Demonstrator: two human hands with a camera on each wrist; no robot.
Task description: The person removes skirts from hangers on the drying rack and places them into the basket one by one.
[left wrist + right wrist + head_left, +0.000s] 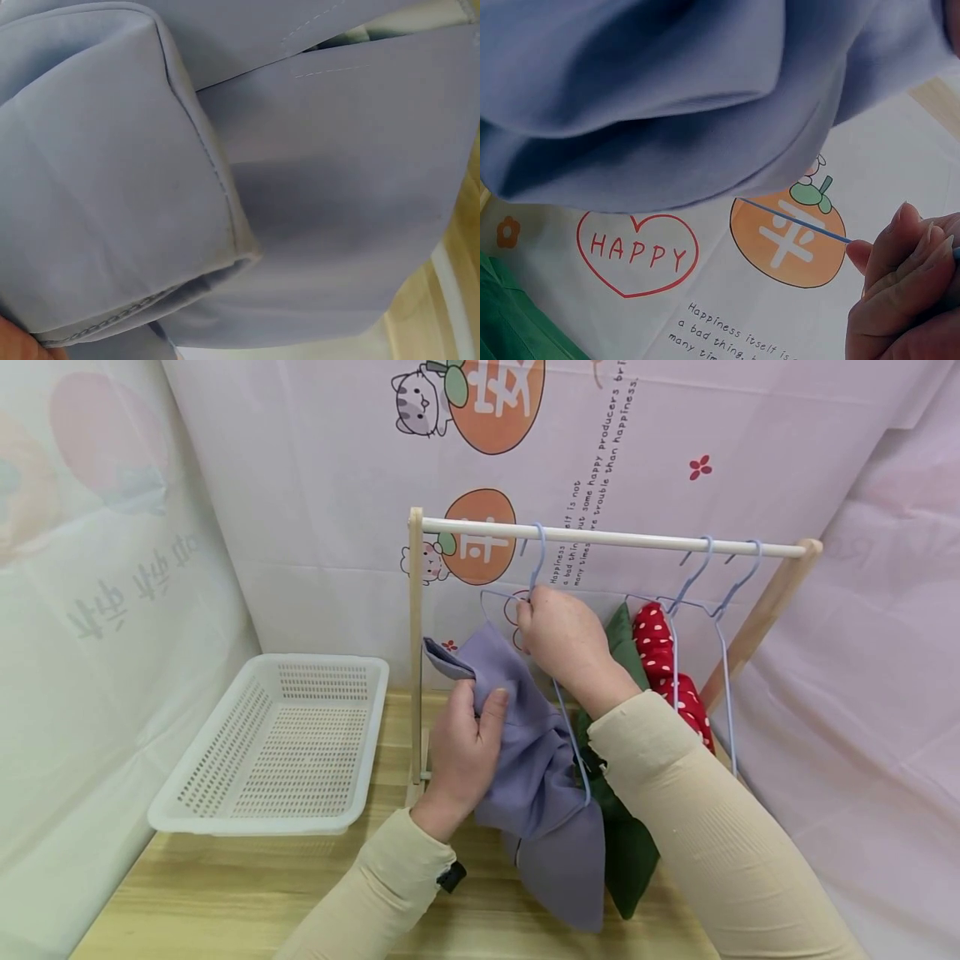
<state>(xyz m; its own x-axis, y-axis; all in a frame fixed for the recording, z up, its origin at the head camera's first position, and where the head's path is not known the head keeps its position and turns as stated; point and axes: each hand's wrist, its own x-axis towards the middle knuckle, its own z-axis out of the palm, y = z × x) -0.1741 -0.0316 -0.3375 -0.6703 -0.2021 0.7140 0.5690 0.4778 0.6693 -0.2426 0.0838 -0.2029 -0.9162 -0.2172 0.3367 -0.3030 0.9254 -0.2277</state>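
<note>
On the table (225, 902) stands a wooden clothes rack (615, 537), a white basket (247, 827) to its left. Under the rail, beside a green garment (630, 860), is the lavender garment (525, 777); its folds hide how far the blue hanger (571, 735) runs inside. My right hand (566, 635) grips that hanger below its hook; my left hand (465, 743) pinches the lavender cloth.

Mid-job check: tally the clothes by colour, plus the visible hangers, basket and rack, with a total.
Purple garment: 1
Green garment: 1
Red dotted garment: 1
Blue hangers: 3
White basket: 1
Clothes rack: 1
Total: 8
</note>
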